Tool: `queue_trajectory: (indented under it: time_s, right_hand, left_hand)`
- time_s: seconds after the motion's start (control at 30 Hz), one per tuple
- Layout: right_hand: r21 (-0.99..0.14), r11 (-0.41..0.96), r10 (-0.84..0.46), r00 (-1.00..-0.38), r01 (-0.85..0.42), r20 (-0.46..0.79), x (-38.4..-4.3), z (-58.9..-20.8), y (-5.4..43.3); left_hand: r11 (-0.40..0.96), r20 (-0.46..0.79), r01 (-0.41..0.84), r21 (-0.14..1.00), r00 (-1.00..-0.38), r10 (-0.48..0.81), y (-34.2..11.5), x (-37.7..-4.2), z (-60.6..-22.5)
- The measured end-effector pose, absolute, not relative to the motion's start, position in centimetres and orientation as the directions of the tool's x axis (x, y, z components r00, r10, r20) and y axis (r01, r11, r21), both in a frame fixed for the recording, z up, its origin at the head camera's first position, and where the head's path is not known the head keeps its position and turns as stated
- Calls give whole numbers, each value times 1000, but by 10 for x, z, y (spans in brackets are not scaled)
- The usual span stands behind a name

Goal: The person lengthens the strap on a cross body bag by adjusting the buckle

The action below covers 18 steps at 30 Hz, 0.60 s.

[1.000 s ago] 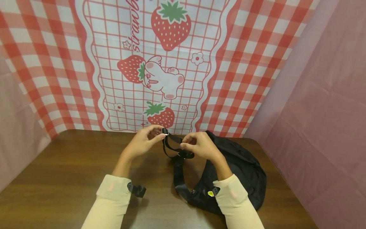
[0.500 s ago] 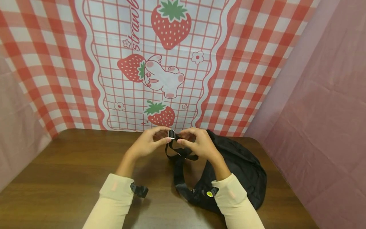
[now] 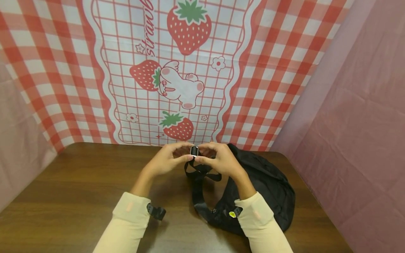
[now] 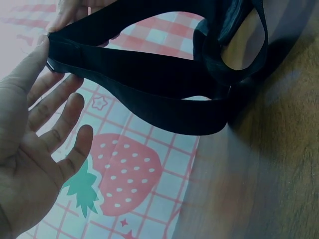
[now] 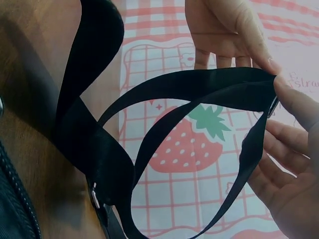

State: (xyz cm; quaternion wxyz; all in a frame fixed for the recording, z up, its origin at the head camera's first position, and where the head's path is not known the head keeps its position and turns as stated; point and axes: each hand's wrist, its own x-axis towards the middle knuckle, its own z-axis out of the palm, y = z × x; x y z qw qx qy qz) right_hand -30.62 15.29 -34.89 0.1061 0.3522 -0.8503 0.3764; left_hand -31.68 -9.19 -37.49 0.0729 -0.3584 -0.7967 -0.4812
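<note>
A black webbing strap (image 3: 198, 195) runs from a black bag (image 3: 269, 189) up to a metal strap slider (image 3: 194, 151) held above the table's far side. My left hand (image 3: 167, 160) pinches the slider from the left, thumb nearest me. From the right, my right hand (image 3: 223, 160) pinches it too, and the two thumbs nearly meet. In the left wrist view the strap (image 4: 159, 112) hangs in wide loops below the left hand (image 4: 40, 144). The right wrist view has the slider's metal edge (image 5: 272, 107) beside the right hand (image 5: 294, 169); how the webbing threads through it is hard to see.
Under the hands is a brown wooden table (image 3: 79, 196). A strawberry-print cloth (image 3: 177, 88) hangs behind it, with pink cloth (image 3: 357, 123) at the sides. Small black devices (image 3: 156, 212) are worn at both wrists.
My left hand has moved right with the slider, closing the gap to my right hand. The right hand has shifted slightly, and its fingers now meet the slider. The bag stays put.
</note>
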Motion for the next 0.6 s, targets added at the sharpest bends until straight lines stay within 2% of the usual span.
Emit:
queue_trajectory:
  time_s: [0.2,0.43,0.6]
  right_hand:
    - [-595,433,-522,-727,-677,446,-306,-349,153]
    - [-629,393,-493,-731,-671,472,-305,-347,157]
    - [-642,383,-465,-739,-664,487,-304,-344,161]
  left_hand:
    - [279,447,638,717,-729,518,-94,-317,-377]
    - [306,369,569,763,-773,516,-99,-319,-382]
    - [308,340,549,777,-778,529,-101,-323,-387]
